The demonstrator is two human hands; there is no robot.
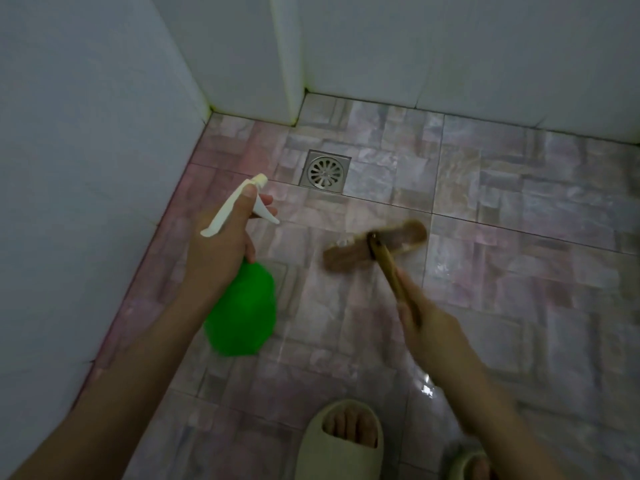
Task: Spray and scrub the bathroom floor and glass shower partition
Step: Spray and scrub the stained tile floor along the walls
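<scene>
My left hand (221, 247) grips the neck of a green spray bottle (242, 310) with a white trigger head (239, 206), its nozzle aimed toward the far corner. My right hand (429, 327) holds the wooden handle of a brown scrub brush (374, 244). The blurred brush head lies on the wet, pinkish tiled floor (519, 271), right of the bottle and below the drain. The glass partition is not in view.
A square metal floor drain (325, 172) sits near the far corner. White tiled walls (86, 168) close the left and back sides, with a jutting corner column (277, 64). My feet in pale slippers (341, 441) stand at the bottom edge.
</scene>
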